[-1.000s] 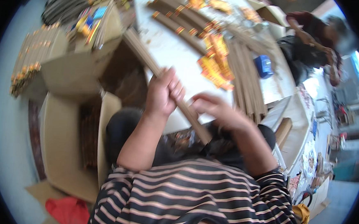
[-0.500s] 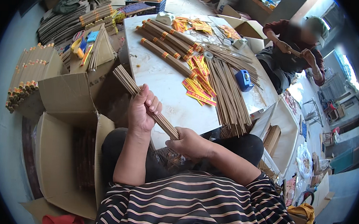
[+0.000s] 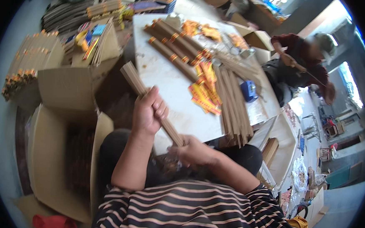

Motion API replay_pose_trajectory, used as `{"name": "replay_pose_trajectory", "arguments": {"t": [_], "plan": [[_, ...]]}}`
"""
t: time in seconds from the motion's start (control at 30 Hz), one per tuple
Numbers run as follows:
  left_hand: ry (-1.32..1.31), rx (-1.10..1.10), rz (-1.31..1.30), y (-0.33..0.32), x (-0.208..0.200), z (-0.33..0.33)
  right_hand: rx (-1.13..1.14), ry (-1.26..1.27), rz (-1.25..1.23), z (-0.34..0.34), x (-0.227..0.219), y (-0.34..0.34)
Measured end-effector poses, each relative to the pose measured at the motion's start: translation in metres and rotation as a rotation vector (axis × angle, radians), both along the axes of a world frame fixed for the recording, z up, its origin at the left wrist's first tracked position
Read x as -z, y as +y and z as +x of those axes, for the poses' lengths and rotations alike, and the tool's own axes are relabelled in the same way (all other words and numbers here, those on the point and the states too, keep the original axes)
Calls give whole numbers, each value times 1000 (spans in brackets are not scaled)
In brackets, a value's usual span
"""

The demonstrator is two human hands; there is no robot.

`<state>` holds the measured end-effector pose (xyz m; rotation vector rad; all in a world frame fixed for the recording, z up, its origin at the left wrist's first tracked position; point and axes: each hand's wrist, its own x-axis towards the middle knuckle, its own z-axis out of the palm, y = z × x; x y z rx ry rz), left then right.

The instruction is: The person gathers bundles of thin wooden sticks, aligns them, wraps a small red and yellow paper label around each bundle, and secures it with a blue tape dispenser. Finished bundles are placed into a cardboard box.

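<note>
A bundle of brown incense sticks [image 3: 133, 78] slants over the near left edge of the table. My left hand [image 3: 150, 110] is wrapped round its middle, thumb uppermost. At the lower end, my right hand [image 3: 196, 151] closes on the stick ends, its fingers smeared by motion. Loose incense sticks [image 3: 233, 106] lie fanned on the table beyond my right hand. Beside them are red and yellow paper labels [image 3: 204, 98]. Farther back, several finished bundles [image 3: 175, 59] lie with paper bands round them.
A blue tape dispenser [image 3: 249, 91] stands at the right of the white table [image 3: 160, 68]. An open cardboard box [image 3: 46, 156] is at my left, and stacked bundles [image 3: 28, 65] lie beyond it. Across the table, a co-worker [image 3: 300, 60] handles sticks. A white tray [image 3: 283, 147] is at my right.
The view has shifted slightly and blurred. My left hand still grips the bundle; my right hand has moved a little at its lower end. The co-worker's hands have moved apart.
</note>
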<state>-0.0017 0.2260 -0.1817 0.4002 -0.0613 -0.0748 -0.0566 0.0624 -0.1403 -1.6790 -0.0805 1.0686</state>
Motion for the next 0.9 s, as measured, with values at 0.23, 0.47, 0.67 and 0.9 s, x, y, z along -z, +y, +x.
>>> {"name": "replay_pose_trajectory", "arguments": {"t": [0.23, 0.47, 0.67, 0.9], "plan": [[286, -225, 82, -8, 2, 2, 15, -183, -230, 3, 16, 8], [176, 52, -6, -26, 8, -7, 33, -83, -35, 8, 6, 4], [130, 115, -57, -24, 5, -3, 79, 178, 204, 11, 10, -1], [295, -28, 15, -19, 5, 3, 82, 301, 264, 11, 25, -7]]}}
